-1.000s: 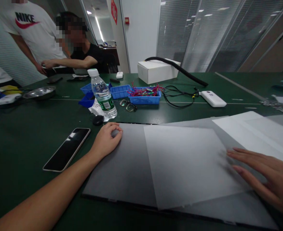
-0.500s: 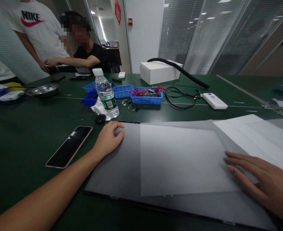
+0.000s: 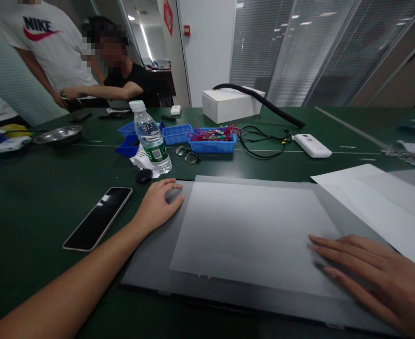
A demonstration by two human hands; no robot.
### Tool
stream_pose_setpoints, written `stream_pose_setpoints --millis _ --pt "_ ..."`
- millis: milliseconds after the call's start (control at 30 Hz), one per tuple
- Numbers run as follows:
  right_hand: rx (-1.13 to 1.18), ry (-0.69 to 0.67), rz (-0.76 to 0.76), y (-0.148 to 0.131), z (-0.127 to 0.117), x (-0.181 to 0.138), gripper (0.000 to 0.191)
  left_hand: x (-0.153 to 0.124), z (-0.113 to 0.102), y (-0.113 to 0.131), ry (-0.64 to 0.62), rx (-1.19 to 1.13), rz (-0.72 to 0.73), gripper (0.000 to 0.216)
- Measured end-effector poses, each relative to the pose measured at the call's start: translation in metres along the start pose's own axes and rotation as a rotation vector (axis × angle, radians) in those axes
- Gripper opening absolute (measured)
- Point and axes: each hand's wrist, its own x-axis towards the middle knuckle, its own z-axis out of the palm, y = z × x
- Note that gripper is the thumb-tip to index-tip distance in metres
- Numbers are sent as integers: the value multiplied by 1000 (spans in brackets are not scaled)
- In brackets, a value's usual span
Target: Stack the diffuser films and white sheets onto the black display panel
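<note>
A large grey panel (image 3: 158, 268) lies flat on the green table (image 3: 34, 202) in front of me. On top of it rests a translucent white sheet (image 3: 249, 230). My left hand (image 3: 158, 205) lies at the panel's upper left corner, fingers loosely curled and resting on its surface. My right hand (image 3: 373, 278) is flat on the right part of the white sheet, fingers stretched out and together, pointing left. Neither hand holds anything.
A black phone (image 3: 99, 217) lies left of the panel. Behind stand a water bottle (image 3: 151, 139), glasses (image 3: 188, 154), blue trays (image 3: 212, 141) with red wires, a black cable (image 3: 264, 141), a white device (image 3: 312, 145) and a white box (image 3: 230, 104). White sheets (image 3: 387, 207) lie right. Two people sit at far left.
The white sheet has slid left across the grey panel and squared up with it. My right hand moved left with it; my left hand stayed at the corner.
</note>
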Motion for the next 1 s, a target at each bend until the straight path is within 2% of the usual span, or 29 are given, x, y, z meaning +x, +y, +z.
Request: stream_pose_setpoints --millis 67,200,267,667,1000 --pt "5 23 51 5 2 -3 44 0 0 0 2 12 6 37" --pt "-51 0 273 25 11 -21 47 -1 0 0 1 14 10 38" --pt "-82 -11 326 34 15 -30 46 -1 0 0 1 17 13 39" --pt "-75 -19 140 33 17 -23 39 0 -2 4 -21 18 -1 45" --pt "-23 -21 102 30 18 -21 43 0 -2 4 -25 33 -5 47"
